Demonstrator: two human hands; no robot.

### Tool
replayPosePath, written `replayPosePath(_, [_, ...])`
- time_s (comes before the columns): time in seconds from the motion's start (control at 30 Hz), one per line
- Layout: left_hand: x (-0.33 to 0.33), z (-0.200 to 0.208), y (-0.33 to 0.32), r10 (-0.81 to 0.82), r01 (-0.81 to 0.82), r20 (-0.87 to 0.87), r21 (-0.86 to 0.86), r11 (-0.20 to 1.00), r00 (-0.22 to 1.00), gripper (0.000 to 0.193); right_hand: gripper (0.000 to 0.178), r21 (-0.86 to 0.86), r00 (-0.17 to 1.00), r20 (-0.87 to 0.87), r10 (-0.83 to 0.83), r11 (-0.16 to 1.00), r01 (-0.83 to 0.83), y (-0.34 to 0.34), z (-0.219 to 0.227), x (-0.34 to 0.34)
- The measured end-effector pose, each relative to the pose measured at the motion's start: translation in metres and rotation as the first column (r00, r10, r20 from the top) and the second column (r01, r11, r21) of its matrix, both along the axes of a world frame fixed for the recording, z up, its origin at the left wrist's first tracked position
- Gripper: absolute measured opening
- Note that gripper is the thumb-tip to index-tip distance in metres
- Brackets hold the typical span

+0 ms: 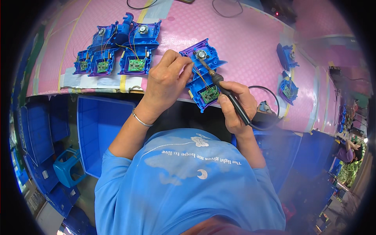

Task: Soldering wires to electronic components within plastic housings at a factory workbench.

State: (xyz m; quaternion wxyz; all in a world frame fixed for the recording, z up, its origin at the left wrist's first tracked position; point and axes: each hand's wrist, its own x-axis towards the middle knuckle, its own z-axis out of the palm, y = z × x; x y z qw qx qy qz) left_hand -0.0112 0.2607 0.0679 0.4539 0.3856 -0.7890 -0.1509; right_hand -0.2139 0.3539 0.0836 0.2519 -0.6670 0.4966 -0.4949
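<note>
My right hand (239, 103) is wrapped round a soldering iron (238, 109) with a black handle. Its metal tip points up and left, reaching a small round speaker (202, 53) in an opened blue plastic housing (212, 62). The housing's lower part holds a green circuit board (209, 94), joined by thin coloured wires (200, 74). At the housing's left edge, my left hand (167, 78) is closed in a pinch beside the wires and speaker. Whatever lies between those fingertips is too small and hidden to name.
Several similar opened blue housings (137, 51) with speakers and boards lie at the left of the pink-covered table (246, 47). More blue parts (288, 89) sit at the right. The iron's black cord (277, 102) loops beside my right hand. Blue bins (96, 133) stand below the table edge.
</note>
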Motion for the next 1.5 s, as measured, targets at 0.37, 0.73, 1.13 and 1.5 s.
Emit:
replayPosePath(0.37, [0.014,0.000,0.005,0.109,-0.110,0.079,0.010,0.994,0.991,0.014,0.030,-0.083,0.996,0.072,0.054,0.995,-0.047,-0.001,-0.004,0.000])
replayPosePath(0.73, [0.012,-0.002,0.003,0.106,-0.104,0.091,-0.028,0.994,0.990,0.014,0.029,0.030,0.993,0.097,0.061,0.997,-0.065,-0.011,-0.010,0.006])
replayPosePath(1.13, [0.009,-0.005,0.000,0.086,-0.083,0.133,-0.028,0.996,0.987,0.015,0.029,0.064,0.992,0.110,0.057,0.996,-0.065,-0.012,-0.012,0.004])
replayPosePath(1.5, [0.007,-0.003,-0.004,0.065,-0.062,0.133,-0.029,0.998,0.989,0.014,0.028,0.052,0.993,0.101,0.064,0.996,-0.070,-0.014,-0.008,0.005])
